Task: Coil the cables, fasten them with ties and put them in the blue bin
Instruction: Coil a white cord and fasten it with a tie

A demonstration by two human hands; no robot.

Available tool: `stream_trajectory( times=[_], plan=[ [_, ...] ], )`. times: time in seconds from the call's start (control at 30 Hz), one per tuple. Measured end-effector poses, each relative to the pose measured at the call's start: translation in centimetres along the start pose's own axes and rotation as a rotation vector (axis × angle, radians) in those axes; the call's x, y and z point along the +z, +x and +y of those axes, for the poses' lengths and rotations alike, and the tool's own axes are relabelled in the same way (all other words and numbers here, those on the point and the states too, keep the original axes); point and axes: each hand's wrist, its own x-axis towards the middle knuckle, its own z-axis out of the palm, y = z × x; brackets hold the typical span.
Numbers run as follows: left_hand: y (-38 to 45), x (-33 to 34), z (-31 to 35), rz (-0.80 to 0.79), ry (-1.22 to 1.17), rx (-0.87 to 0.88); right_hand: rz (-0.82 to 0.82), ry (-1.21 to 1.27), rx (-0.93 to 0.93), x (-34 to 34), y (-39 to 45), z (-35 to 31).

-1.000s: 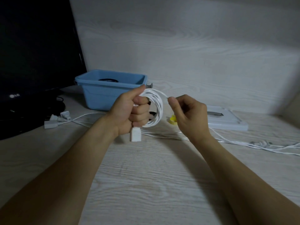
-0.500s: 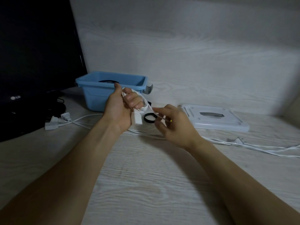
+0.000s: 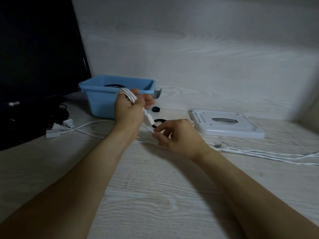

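Black monitor point(image 3: 38, 54) left; white stand point(image 3: 226, 124) right

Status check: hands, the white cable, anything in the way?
Left hand grips coiled white cable. Right hand pinches its loose end. Black ring ties beside blue plastic bin; nothing blocking.

There is one view only, from a wide-angle camera worn on the person's head, looking forward and down over both forearms at the desk point(image 3: 155, 195). It sits close: the arms enter from the bottom corners and the left hand point(image 3: 128, 111) and right hand point(image 3: 179, 137) meet near the middle of the frame. The view reaches the desk's back edge, where the wall point(image 3: 198, 57) rises, with a monitor point(image 3: 38, 54) at the left edge. Straight lines bow toward the frame edges.
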Motion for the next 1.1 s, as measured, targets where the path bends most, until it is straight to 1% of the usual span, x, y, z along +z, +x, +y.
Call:
stream_trajectory(
  times=[0.07, 0.13, 0.2, 0.3, 0.37, 0.5, 0.6, 0.67, 0.77, 0.9, 0.97, 1.0, 1.1],
  plan=[
    [-0.4, 0.0, -0.3, -0.098, 0.145, 0.105, 0.071, -0.033, 0.000, -0.1, 0.1, 0.1],
    [-0.7, -0.1, -0.5, -0.186, 0.271, 0.137, 0.103, -0.052, -0.016, -0.3, 0.2, 0.2],
    [-0.9, -0.1, -0.8, -0.258, 0.403, 0.125, 0.143, -0.037, -0.050, -0.6, 0.3, 0.2],
    [-1.4, -0.2, -1.1, -0.400, 0.547, 0.066, 0.260, -0.027, -0.071, -1.0, 0.3, 0.3],
    [-1.8, -0.1, -0.9, -0.497, 0.550, -0.006, 0.325, -0.008, -0.071, -1.3, 0.3, 0.3],
    [-2.5, 0.0, 0.0, -0.607, 0.438, -0.096, 0.410, 0.050, -0.062, -1.8, 0.2, 0.4],
    [-3.0, 0.2, 0.8, -0.689, 0.436, -0.167, 0.415, 0.077, -0.090, -1.9, 0.2, 0.6],
    [-3.1, 0.2, 1.2, -0.728, 0.379, -0.227, 0.406, 0.095, -0.124, -1.8, 0.3, 0.7],
    [-2.9, 0.0, 1.2, -0.729, 0.376, -0.224, 0.393, 0.131, -0.142, -1.6, 0.5, 0.9],
    [-3.2, 0.4, 0.9, -0.726, 0.344, -0.229, 0.325, 0.196, -0.132, -1.4, 0.6, 1.5],
    [-3.0, 0.4, 0.7, -0.692, 0.245, -0.280, 0.325, 0.269, -0.052, -1.7, 0.5, 2.1],
    [-2.7, 0.4, 0.7, -0.655, 0.172, -0.320, 0.351, 0.304, 0.005, -2.0, 0.4, 2.5],
    [-2.2, 0.3, 0.8, -0.550, 0.020, -0.400, 0.455, 0.265, 0.113, -2.6, 0.2, 3.9]
  ],
)
